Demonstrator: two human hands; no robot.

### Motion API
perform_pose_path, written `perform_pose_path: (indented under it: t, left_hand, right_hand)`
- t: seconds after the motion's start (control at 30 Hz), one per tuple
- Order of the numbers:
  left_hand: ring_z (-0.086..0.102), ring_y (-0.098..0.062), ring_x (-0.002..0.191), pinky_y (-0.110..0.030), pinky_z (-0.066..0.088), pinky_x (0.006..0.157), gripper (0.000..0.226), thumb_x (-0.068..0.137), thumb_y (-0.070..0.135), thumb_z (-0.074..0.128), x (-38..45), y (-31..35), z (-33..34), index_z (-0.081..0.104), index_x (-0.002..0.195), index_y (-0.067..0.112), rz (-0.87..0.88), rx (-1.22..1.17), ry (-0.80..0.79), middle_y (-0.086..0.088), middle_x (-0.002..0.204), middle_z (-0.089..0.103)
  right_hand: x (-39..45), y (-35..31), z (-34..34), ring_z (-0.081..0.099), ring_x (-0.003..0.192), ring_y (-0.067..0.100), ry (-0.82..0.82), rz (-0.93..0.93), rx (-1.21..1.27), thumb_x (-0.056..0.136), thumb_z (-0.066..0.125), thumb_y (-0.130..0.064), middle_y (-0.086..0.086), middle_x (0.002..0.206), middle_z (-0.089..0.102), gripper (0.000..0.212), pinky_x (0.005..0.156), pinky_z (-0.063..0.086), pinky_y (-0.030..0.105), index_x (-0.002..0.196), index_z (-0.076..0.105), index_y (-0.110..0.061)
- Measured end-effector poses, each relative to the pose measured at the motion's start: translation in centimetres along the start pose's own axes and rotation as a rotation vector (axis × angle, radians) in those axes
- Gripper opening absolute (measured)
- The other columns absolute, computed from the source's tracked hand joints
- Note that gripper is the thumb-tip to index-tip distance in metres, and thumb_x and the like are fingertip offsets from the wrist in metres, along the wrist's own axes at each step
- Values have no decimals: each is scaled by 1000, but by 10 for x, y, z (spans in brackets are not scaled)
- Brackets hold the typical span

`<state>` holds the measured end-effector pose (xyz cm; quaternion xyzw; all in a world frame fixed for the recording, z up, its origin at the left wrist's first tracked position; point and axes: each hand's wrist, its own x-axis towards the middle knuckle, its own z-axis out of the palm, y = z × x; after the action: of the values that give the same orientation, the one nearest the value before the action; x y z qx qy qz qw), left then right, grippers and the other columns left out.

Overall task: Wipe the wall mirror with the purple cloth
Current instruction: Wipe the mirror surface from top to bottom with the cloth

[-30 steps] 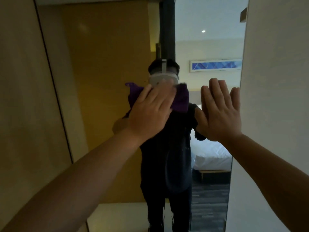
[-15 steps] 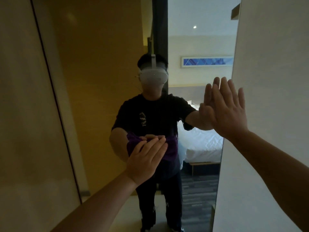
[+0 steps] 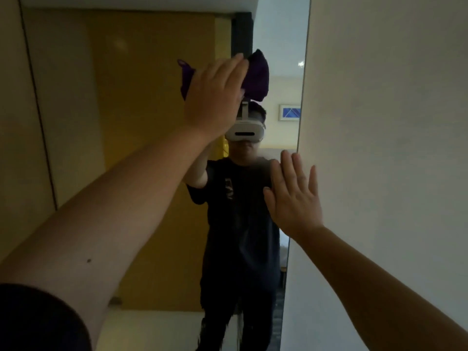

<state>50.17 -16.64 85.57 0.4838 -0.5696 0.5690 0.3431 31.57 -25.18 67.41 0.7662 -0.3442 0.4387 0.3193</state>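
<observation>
purple cloth (image 3: 255, 74) sits bunched in the upper middle of the frame, pressed flat against the wall mirror (image 3: 152, 122) under the left hand (image 3: 215, 97). that hand lies over the cloth with its palm toward the glass and its fingers stretched up and to the right — the grip is a flat press on the cloth, not a closed fist, and a dark fold of fabric sticks out past the fingertips on the right while a lighter purple corner shows at the left of the hand. the left forearm runs from the lower left corner up to the hand, with a dark sleeve (image 3: 38, 320) at the bottom left edge.

the right hand (image 3: 293, 196) is lower, at the middle right of the frame, open with fingers spread and pointing up; it holds nothing. it lies at the mirror's right edge, where the glass meets the pale wall (image 3: 379, 148) — the little finger overlaps the wall side, and whether the palm truly touches the glass cannot be told.

in the mirror, a reflected person in a dark shirt wears a white headset (image 3: 244, 129), just below the cloth. a yellow-brown panel fills the mirror's left part, and a framed blue picture (image 3: 290, 112) shows small at the right, beside the wall edge.
</observation>
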Motion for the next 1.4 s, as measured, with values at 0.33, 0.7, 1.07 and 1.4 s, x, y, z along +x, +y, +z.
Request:
perform_pose_path:
  t: [0.33, 0.7, 1.07, 1.4]
  left_hand:
    - [29, -28, 148, -46, 24, 120, 54, 102, 29, 49, -144, 33, 14, 37, 149, 6, 144, 71, -108, -13, 158, 33]
    - [35, -24, 145, -45, 32, 116, 52, 93, 20, 60, -329, 77, 31, 48, 144, 15, 232, 37, -208, -6, 154, 41]
    - [56, -28, 115, -42, 45, 91, 58, 86, 6, 74, -173, 68, 16, 49, 138, 7, 8, -115, -11, -11, 132, 61]
    - [47, -30, 134, -46, 38, 108, 48, 100, 25, 48, 49, 63, 29, 44, 145, 8, 40, 34, 26, -10, 148, 49]
  right_hand:
    - [1, 3, 16, -7, 153, 28, 134, -38, 66, 105, 27, -44, 12, 164, 5, 62, 123, 3, 58, 156, 20, -9]
    - [-1, 4, 2, -3, 154, 26, 85, -15, 167, 106, 30, -39, 7, 165, 5, 58, 124, 2, 55, 157, 23, -11]
    - [0, 98, 3, -24, 149, 19, -76, 183, 19, 105, 18, -47, 1, 162, -19, 65, 124, -4, 52, 153, -17, -20]
    - [0, 104, 18, -14, 152, 19, 14, 151, 15, 104, 20, -48, 5, 163, -6, 64, 123, 1, 54, 155, -2, -16]
